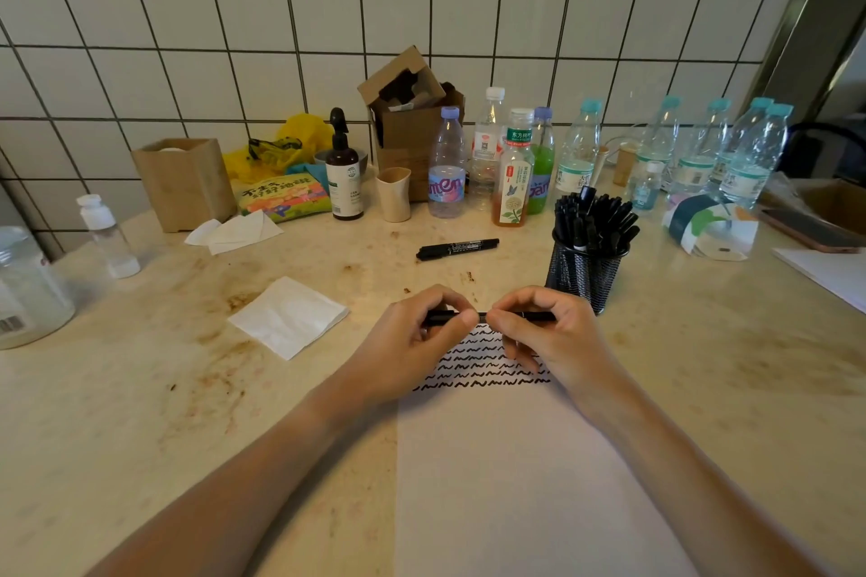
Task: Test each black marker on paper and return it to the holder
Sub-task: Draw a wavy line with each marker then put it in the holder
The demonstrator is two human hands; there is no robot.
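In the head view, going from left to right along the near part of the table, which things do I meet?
White napkin → left hand → marker pinched by both hands → right hand → mesh holder full of black markers.

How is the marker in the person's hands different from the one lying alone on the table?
The held marker is pinched level above the paper by the left hand and right hand; the loose marker lies flat on the table, untouched.
The held marker is mostly hidden by fingers; the loose marker shows whole, both ends capped and printing on its barrel.
Both are black and slim, and lie roughly left to right.
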